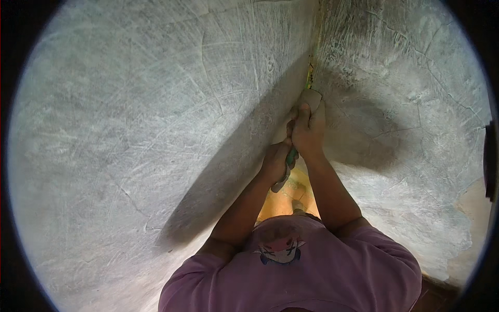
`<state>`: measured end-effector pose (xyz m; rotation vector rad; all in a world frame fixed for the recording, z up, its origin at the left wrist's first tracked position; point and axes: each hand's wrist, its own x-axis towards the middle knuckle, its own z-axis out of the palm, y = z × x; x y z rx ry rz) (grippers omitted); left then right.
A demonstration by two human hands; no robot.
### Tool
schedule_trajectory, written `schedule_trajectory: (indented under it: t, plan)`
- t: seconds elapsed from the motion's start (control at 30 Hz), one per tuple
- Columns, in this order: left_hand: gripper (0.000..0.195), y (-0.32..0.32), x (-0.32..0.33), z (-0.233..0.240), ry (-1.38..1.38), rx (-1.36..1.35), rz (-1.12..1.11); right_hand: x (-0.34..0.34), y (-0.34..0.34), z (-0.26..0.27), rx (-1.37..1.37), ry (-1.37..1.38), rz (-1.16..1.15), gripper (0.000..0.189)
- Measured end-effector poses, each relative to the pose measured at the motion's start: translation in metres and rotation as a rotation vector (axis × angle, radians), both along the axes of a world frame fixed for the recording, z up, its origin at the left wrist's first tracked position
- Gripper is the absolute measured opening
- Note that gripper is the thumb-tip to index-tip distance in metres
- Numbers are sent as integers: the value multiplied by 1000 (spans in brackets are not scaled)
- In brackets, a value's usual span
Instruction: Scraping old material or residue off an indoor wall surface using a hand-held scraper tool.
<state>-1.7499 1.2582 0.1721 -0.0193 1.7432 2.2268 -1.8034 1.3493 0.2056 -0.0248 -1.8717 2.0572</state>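
Note:
In the inside corner between two plastered walls, both my hands are close together on a dust-coated hand tool with a green part (291,156). My left hand (275,160) grips its lower part, and a greyish end sticks out below the fingers. Higher up, my right hand (308,130) holds a pale, rounded, flat piece (312,98) against the corner, thumb on its face. Whether this piece belongs to the same tool cannot be told, as the fingers hide where they meet.
The left wall (156,97) bears scratches, curved marks and fine cracks. Cracks and darker patches mark the right wall (421,89). A yellowish seam (310,76) runs up the corner. Orange-lit floor (300,185) shows below my arms. A dark object (490,160) is at the right rim.

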Motion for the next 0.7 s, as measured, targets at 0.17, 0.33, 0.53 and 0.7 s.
schedule_trajectory:
  t: [0.17, 0.33, 0.53, 0.7]
  plan:
    - [48, -5, -4, -9, 1, 47, -22, 3, -2, 6, -29, -29, -3, 7]
    - [46, -3, -7, -15, -12, 57, -23, 4, -5, 10, 2, -56, -38, 7]
    - [46, -4, -10, -19, -17, 167, -84, -4, -2, -2, 151, 27, -98, 7]
    - [46, -1, -8, -15, -2, 198, -68, -2, -2, -1, 142, 16, -90, 9]
